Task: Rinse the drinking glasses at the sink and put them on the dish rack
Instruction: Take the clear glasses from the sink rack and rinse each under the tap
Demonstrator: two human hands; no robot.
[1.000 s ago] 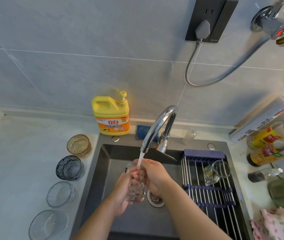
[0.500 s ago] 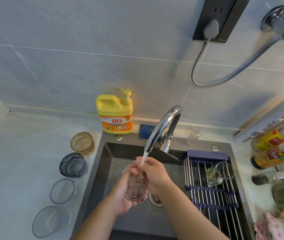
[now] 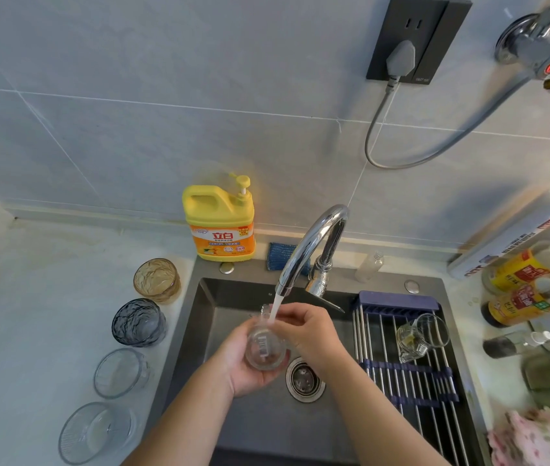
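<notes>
Pale surface (image 3: 48, 297) surrounds the dark sink (image 3: 233, 297); the dish rack (image 3: 411, 375) spans its right side. Over the basin, the left hand (image 3: 243, 368) grips a clear glass (image 3: 265, 348) under the faucet stream (image 3: 275, 307). The right hand (image 3: 310, 334) pinches its rim.

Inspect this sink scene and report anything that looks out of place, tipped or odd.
One clear glass lies tipped on its side on the dish rack, mouth toward the right, not standing. The glass under the tap, gripped by the left hand, carries a barcode sticker. Nothing looks spilled or broken.
</notes>
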